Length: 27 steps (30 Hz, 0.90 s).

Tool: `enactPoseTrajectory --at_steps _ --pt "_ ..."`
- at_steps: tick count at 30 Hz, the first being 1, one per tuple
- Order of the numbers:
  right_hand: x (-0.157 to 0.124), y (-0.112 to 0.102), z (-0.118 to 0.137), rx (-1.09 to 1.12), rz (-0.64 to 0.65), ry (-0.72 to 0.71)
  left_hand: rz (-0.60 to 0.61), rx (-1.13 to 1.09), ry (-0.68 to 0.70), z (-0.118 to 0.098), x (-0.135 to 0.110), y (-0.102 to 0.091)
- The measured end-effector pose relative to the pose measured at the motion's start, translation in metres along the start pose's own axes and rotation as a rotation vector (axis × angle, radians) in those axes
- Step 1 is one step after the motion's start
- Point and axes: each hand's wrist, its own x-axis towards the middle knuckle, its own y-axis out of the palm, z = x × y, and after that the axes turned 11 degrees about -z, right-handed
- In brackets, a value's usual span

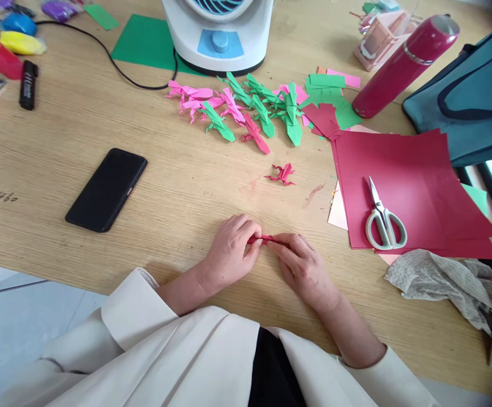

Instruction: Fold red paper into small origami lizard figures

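Note:
Between both hands, close to the table's front edge, is a small folded piece of red paper point(266, 238). My left hand point(234, 249) pinches its left end between thumb and curled fingers, which cover much of it. My right hand point(303, 265) grips the right end with the fingertips. Just beyond the hands lies a small red folded paper figure point(283, 174) with thin legs. Farther back, several folded figures in green, pink and red form a cluster; a green one point(292, 116) and a red one point(255, 133) are among them.
A black phone point(107, 190) lies to the left. On the right, scissors point(384, 220) rest on red paper sheets point(406, 164) beside a crumpled cloth point(444, 282). A red flask point(404, 68), a blue bag point(466, 102) and a white fan point(224, 39) stand behind.

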Motion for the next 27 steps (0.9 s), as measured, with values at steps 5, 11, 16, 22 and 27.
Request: enactPoseTrajectory --at_steps 5,11,16,22,27 --pt "-0.0003 0.001 -0.0008 0.02 0.011 0.018 -0.014 -0.032 0.014 0.0023 -0.0016 0.0004" --pt "0.0 0.0001 -0.0004 0.021 0.026 0.023 -0.044 -0.021 -0.018 0.0005 -0.0031 0.004" --pt "0.0004 -0.0005 0.0 0.026 0.016 0.021 -0.066 -0.017 -0.028 -0.001 -0.0037 0.0056" --pt "0.0016 -0.0004 0.0004 0.014 0.011 0.015 -0.069 0.005 -0.024 0.0009 -0.0033 0.0077" --pt "0.0014 -0.0008 0.0013 0.014 0.027 0.032 -0.039 0.057 -0.026 0.0006 -0.0015 0.0078"
